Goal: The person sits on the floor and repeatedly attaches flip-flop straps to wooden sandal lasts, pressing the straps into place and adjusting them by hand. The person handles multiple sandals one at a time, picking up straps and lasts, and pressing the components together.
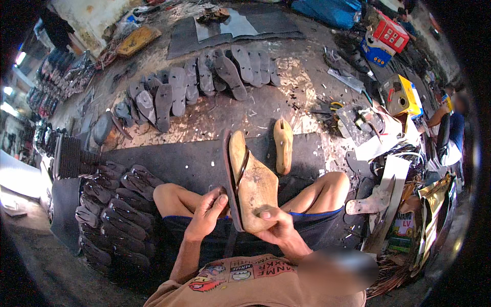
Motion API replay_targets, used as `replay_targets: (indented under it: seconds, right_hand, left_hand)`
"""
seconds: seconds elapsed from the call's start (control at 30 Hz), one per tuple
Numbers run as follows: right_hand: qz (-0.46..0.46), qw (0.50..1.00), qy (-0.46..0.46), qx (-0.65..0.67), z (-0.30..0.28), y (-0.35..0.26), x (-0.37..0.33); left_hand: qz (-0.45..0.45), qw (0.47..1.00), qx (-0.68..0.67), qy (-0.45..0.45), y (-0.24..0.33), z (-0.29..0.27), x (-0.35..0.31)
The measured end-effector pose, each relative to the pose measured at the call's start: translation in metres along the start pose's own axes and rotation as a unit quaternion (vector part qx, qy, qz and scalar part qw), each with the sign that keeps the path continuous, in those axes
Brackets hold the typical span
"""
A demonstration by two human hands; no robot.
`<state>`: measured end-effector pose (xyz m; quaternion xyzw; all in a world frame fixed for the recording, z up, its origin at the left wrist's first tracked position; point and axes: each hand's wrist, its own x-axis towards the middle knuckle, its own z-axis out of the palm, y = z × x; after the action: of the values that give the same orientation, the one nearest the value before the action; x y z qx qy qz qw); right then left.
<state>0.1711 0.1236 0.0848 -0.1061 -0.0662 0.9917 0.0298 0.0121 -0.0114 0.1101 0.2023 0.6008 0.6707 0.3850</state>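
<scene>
A wooden shoe last (260, 192) stands raised in front of me, toe away. Against its left face lies the dark sole of a sandal (231, 192), whose thin dark strap crosses the last. My right hand (276, 225) is closed round the heel end of the last, thumb on its side. Beside the sole's left edge is my left hand (208, 211), its fingers curled and thumb pressed in; what they pinch, if anything, is hidden. A second wooden last (283, 147) lies on the dark mat (179, 158) just beyond.
Dark soles (178, 92) stand in a curved row ahead. Finished-looking sandals (125, 217) are stacked at my left. To the right lie tools and scraps, a yellow box (400, 97), a red box (391, 33) and a metal tin (402, 225). Another person (450, 133) sits far right.
</scene>
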Motion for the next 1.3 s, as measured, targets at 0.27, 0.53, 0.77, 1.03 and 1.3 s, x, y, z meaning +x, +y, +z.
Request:
replay_targets:
  seconds: [0.27, 0.53, 0.77, 1.03, 1.3]
  right_hand:
    - [-0.190, 0.727, -0.006, -0.660, 0.035, 0.007, 0.022]
    - [-0.232, 0.619, 0.102, -0.743, 0.006, 0.033, 0.071]
    - [-0.108, 0.858, 0.069, -0.497, -0.026, 0.061, 0.029]
    - [-0.335, 0.418, 0.115, -0.836, -0.014, -0.022, 0.088]
    - [-0.058, 0.643, 0.067, -0.761, -0.040, -0.049, 0.086]
  left_hand:
    - [-0.002, 0.967, -0.202, -0.153, -0.099, -0.008, -0.005]
    - [-0.061, 0.961, -0.246, 0.110, -0.081, -0.021, 0.017]
    - [0.052, 0.899, 0.332, 0.282, -0.038, -0.172, 0.037]
    - [0.029, 0.913, 0.382, 0.137, -0.007, -0.106, -0.015]
    - [-0.024, 0.964, 0.264, -0.019, -0.036, -0.072, -0.069]
